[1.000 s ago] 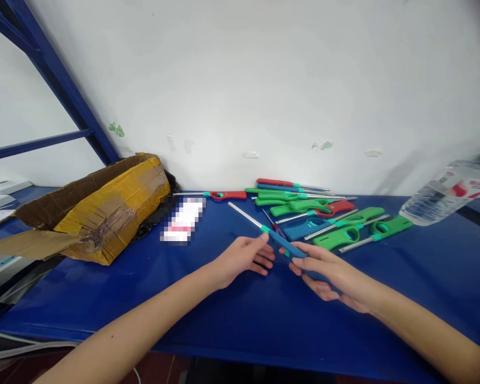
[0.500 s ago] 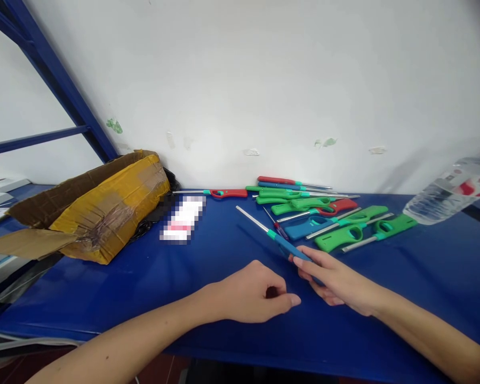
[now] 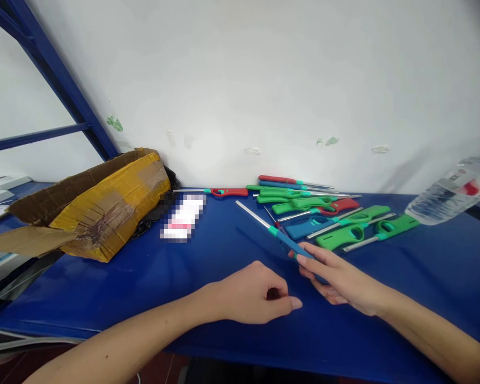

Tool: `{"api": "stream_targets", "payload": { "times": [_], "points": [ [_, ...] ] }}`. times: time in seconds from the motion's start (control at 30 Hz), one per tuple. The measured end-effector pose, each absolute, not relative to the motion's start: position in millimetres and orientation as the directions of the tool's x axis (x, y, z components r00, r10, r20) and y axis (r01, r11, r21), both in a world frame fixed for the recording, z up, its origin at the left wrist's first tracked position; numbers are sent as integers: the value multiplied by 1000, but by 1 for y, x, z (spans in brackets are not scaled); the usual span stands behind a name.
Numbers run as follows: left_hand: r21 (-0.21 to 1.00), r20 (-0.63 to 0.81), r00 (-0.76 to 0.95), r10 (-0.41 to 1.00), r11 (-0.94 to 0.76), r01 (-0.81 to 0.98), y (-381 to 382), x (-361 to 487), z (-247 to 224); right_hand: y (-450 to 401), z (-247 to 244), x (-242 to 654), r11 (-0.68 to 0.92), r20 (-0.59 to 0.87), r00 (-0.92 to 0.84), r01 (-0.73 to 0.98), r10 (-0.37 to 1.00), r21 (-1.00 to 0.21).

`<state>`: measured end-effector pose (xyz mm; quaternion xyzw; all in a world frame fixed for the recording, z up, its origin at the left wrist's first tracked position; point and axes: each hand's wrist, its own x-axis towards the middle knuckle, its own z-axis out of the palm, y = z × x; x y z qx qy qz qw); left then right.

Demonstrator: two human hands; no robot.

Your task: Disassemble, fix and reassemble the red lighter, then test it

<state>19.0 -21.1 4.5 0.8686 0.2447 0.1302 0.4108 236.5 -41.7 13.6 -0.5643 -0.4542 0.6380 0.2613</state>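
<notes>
In my right hand (image 3: 336, 274) is a blue stick lighter (image 3: 285, 241) with a turquoise collar. My fingers and thumb wrap its handle, and the metal nozzle points up and to the left. My left hand (image 3: 254, 294) is beside it, loosely curled with the thumb stretched to the right and nothing visible in it. Just behind the held lighter lies a pile of stick lighters, among them a green lighter (image 3: 340, 238), a blue lighter (image 3: 310, 228) and a red lighter (image 3: 278, 179). Another red lighter (image 3: 228, 192) lies apart by the wall.
A torn cardboard box (image 3: 112, 208) wrapped in yellow tape rests on the left of the blue table (image 3: 152, 298). A blurred white item (image 3: 184, 216) lies right of it. At the far right a clear plastic bottle (image 3: 452, 192) lies tilted. A blue metal frame (image 3: 64, 80) rises at the left.
Almost nothing differs. The held lighter's handle has turned slightly in my right hand, and a bit of turquoise now shows near my thumb. My left hand stays in place.
</notes>
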Motion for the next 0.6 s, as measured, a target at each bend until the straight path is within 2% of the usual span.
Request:
{"api": "stream_targets", "payload": {
  "times": [0.13, 0.27, 0.6],
  "points": [
    [784, 6, 847, 532, -528, 326, -22, 19, 7, -43, 13, 234, -439, -481, -228, 213, 846, -873],
    [784, 5, 848, 530, -528, 326, -22, 20, 7, -42, 12, 234, -437, -467, -206, 178, 860, -882],
    [708, 26, 876, 482, -627, 325, -24, 21, 6, -43, 15, 234, -438, -461, -233, 146, 856, -887]
  ]
}}
